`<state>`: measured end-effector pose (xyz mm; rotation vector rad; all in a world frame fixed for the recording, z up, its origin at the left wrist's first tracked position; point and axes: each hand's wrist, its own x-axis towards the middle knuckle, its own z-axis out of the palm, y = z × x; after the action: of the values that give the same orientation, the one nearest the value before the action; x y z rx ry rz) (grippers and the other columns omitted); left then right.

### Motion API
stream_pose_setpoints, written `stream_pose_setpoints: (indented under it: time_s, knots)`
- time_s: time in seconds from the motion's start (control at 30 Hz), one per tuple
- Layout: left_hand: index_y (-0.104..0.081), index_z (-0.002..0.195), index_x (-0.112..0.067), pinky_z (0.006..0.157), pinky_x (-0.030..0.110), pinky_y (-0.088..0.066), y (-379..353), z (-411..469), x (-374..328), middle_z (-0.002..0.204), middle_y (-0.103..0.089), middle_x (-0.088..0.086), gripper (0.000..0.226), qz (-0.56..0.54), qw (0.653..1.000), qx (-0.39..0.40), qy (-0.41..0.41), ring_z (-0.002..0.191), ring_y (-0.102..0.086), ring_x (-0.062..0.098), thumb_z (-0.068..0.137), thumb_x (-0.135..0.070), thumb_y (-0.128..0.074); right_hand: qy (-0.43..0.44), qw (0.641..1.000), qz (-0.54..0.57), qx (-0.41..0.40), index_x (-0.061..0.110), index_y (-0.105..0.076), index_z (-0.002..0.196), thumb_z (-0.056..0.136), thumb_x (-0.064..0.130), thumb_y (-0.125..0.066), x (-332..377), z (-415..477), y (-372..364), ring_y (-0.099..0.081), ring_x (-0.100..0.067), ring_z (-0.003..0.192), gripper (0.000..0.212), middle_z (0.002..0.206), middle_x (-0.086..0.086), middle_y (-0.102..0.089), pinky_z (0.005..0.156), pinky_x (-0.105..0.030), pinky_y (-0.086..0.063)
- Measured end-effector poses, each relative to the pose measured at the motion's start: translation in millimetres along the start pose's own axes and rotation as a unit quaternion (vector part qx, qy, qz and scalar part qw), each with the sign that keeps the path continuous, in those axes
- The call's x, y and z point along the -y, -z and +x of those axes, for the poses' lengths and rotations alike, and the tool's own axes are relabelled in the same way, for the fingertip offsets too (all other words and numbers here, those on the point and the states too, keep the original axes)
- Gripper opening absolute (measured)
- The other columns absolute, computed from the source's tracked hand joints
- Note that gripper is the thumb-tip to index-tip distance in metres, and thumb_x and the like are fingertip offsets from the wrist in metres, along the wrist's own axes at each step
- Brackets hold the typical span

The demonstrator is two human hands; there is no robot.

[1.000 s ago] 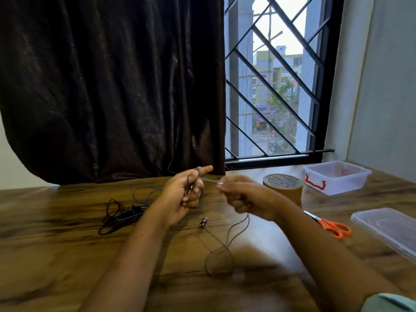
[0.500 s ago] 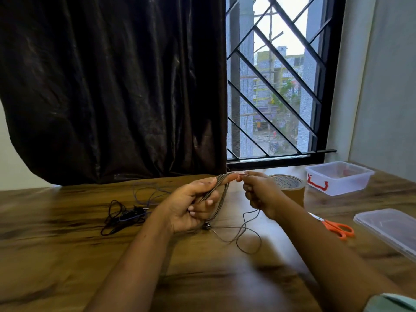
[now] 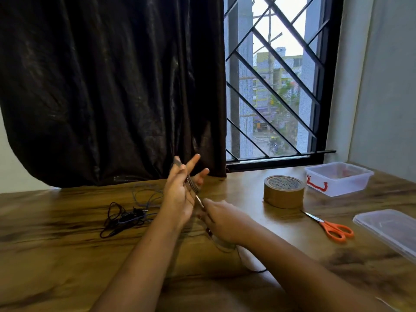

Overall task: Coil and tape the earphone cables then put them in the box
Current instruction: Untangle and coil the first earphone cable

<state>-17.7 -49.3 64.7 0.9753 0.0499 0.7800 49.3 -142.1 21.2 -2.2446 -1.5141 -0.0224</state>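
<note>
Lower than half a second before, the right hand (image 3: 222,224) pinched the thin grey earphone cable (image 3: 193,187) — looped over the spread, upright fingers of the left hand (image 3: 180,197). Tangled black earphone cables (image 3: 121,218) lay on the wooden bench (image 3: 67,255) leftward; the clear plastic box (image 3: 337,180) stood far right.

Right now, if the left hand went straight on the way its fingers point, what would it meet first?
Likely the dark brown curtain, near its right edge. The left hand points up and away, with nothing visible between, though depth is unclear.
</note>
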Motion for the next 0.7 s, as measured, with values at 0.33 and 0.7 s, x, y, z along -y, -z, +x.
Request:
stream_pose_setpoints:
  time_s: [0.33,0.7]
  knots:
    - [-0.005,0.149,-0.036,0.072,0.031,-0.052,18.8,6.3,14.9,0.109,-0.066,-0.002,0.058,0.556,0.825,0.038,-0.092,0.076,-0.067,0.018,0.102,-0.016,-0.033,0.036,0.990,-0.101,-0.089,0.026,-0.065,0.096,0.093,0.042,-0.052,-15.2,-6.7,37.6,-0.057,-0.017,0.082,0.021,0.088,0.003,-0.063,0.056,-0.026,-0.033]
    - [-0.052,0.121,-0.006,0.034,0.015,-0.027,7.6,2.6,11.2,0.054,-0.042,0.002,0.028,0.491,0.838,0.202,0.127,0.034,-0.035,0.002,0.102,-0.010,-0.032,0.023,0.963,-0.213,-0.161,0.031,-0.060,0.109,0.098,0.048,-0.035,-43.9,-10.9,52.0,-0.063,-0.017,0.093,0.032,0.102,0.009,-0.062,0.074,-0.030,-0.040]
